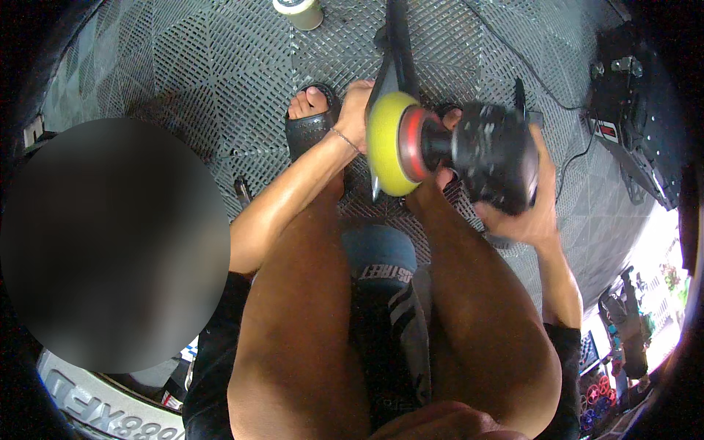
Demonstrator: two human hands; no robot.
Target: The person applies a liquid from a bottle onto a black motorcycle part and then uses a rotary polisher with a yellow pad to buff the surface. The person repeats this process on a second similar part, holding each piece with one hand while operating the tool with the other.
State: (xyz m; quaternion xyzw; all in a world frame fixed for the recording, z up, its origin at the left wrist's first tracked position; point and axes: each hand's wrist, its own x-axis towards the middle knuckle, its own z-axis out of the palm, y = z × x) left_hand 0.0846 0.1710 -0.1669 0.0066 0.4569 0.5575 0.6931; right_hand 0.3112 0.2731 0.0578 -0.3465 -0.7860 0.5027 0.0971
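My right hand grips the black body of a power polisher, which is somewhat blurred. Its yellow foam pad on a red backing plate faces left. My left hand holds the edge of a long, narrow, dark trim panel, its fingers partly hidden behind it. The panel stretches from the top of the view down behind the pad, and its pointed lower tip shows below. Whether the pad touches the panel, I cannot tell. Both hands are out over my lower legs, above the floor.
A lidded tub stands on the grated floor tiles. A cable crosses the floor towards a large black object at right. Between my legs is a blue item bearing writing. A blurred oval hides the left side.
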